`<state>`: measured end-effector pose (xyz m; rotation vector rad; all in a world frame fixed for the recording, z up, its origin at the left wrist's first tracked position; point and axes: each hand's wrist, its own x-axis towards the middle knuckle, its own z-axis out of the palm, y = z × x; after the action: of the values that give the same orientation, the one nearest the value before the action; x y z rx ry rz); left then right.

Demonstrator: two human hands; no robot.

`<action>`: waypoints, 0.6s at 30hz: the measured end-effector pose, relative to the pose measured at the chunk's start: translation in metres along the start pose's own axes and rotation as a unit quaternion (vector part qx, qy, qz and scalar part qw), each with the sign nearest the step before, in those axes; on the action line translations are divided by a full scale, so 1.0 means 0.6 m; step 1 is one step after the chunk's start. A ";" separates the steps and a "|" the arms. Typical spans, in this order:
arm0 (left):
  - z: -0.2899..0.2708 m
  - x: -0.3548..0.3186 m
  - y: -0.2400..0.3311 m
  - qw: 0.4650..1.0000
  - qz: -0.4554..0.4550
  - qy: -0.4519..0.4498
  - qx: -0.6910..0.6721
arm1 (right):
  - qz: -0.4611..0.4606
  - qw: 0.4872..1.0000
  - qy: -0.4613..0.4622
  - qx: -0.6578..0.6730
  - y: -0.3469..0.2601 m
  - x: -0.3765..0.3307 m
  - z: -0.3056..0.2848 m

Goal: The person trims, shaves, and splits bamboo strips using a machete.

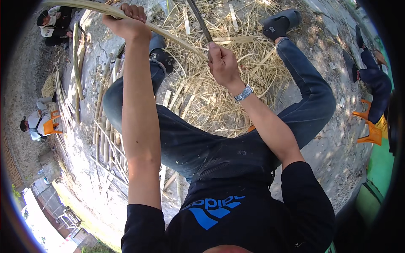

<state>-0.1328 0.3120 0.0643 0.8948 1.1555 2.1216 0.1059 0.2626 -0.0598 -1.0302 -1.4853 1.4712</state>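
Observation:
My left hand [128, 26] is closed around a long pale bamboo strip [175, 39] that slants from the upper left down toward my right hand. My right hand [223, 66], with a metal watch on the wrist, is wrapped round the lower end of a long dark blade, which looks like a knife [198, 19]. The blade points up and away, and its far tip is cut off by the picture's edge. The strip's near end reaches the right fist, where I cannot tell whether it touches the blade. Below both hands lies a heap of bamboo shavings [253, 57].
My bent legs frame the shavings. Bamboo poles [107, 139] and thin strips lie on the ground at left. Two people sit at far left, one on an orange chair [51, 124]. Another person sits at right on an orange chair [372, 134], beside a green wall [382, 162].

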 end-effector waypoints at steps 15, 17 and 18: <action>0.029 0.001 -0.012 0.992 -0.040 0.035 -0.118 | -0.025 0.999 0.047 0.000 0.071 -0.022 0.015; 0.011 0.016 -0.037 0.996 -0.033 -0.002 -0.086 | 0.176 0.965 -0.029 -0.191 0.184 -0.067 0.001; 0.005 0.023 -0.054 0.997 -0.033 -0.037 -0.052 | 0.334 0.931 -0.015 -0.148 0.222 -0.078 -0.011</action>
<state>-0.1340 0.3390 0.0414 0.8680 1.0148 2.0586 0.1312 0.2208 -0.1922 -1.8377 -1.4765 1.7425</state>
